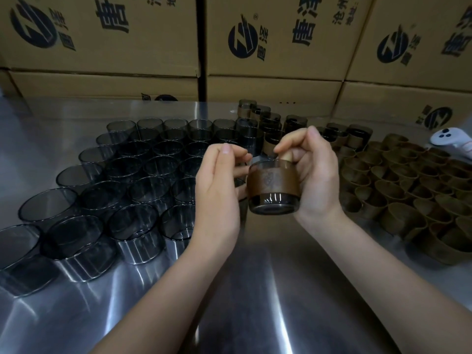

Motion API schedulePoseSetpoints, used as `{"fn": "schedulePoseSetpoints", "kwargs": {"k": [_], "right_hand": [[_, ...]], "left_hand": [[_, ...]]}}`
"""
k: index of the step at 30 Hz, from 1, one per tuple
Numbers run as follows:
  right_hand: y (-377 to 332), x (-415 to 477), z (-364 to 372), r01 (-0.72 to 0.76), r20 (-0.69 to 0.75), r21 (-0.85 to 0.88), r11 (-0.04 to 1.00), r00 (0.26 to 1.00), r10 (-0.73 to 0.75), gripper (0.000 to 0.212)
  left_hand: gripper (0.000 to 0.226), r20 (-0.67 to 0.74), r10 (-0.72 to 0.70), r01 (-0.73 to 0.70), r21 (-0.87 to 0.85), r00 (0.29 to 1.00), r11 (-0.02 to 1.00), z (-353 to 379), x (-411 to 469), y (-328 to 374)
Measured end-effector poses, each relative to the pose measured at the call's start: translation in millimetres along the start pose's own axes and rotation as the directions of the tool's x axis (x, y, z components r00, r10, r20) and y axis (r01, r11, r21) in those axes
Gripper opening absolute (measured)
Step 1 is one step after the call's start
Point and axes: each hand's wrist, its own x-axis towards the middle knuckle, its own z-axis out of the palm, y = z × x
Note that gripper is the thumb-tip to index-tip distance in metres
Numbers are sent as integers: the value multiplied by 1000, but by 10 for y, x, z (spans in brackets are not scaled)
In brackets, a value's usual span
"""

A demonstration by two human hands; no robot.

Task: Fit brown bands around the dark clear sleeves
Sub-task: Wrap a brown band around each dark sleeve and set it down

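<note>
A dark clear sleeve (273, 203) is held up between both hands at the centre, with a brown band (272, 182) wrapped round its upper part. My right hand (316, 175) grips the sleeve from the right, its thumb curled over the top rim. My left hand (219, 182) sits at the sleeve's left side, fingers curled, fingertips touching the rim and the band's edge. Several bare dark sleeves (127, 175) stand in rows on the left. Several loose brown bands (413, 185) stand on the right.
Several banded sleeves (275, 123) stand at the back centre of the steel table (268, 290). A white controller (452, 141) lies at the far right. Stacked cardboard boxes (268, 47) wall off the back edge.
</note>
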Motion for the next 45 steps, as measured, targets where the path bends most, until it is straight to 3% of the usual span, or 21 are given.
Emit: {"fn": "schedulePoseSetpoints", "kwargs": {"k": [6,13,16,19,25,35,38,41,45], "right_hand": [[0,-20,-41,275,80,-267,924,961,-263,33],[0,-25,-66,362,76,-314,878,931,-356,34],[-7,-14,-82,378,76,-327,866,924,-375,34],[6,2,-88,349,80,-324,879,936,-342,32],[-29,64,-104,264,175,-346,901,961,-215,27],[-92,95,-135,169,366,-317,933,929,-44,25],[-120,86,-122,152,415,-287,946,910,-20,27],[-117,67,-101,131,429,-287,949,903,5,27],[-67,10,-52,141,494,-330,933,868,43,21]], "left_hand": [[32,71,-71,66,75,995,995,32,-39,-18],[70,285,-125,82,158,950,984,12,-76,-117],[70,284,-164,120,167,945,979,35,-82,-130],[66,231,-149,123,124,961,985,53,-72,-117],[56,141,32,-65,239,990,969,34,-81,-67],[80,149,141,-162,136,979,977,-13,-41,-36],[67,142,145,-145,-7,979,989,-32,-32,-19],[46,94,58,-44,-138,994,989,-49,-7,-8],[26,56,33,-29,-79,998,996,-81,16,10]]}}
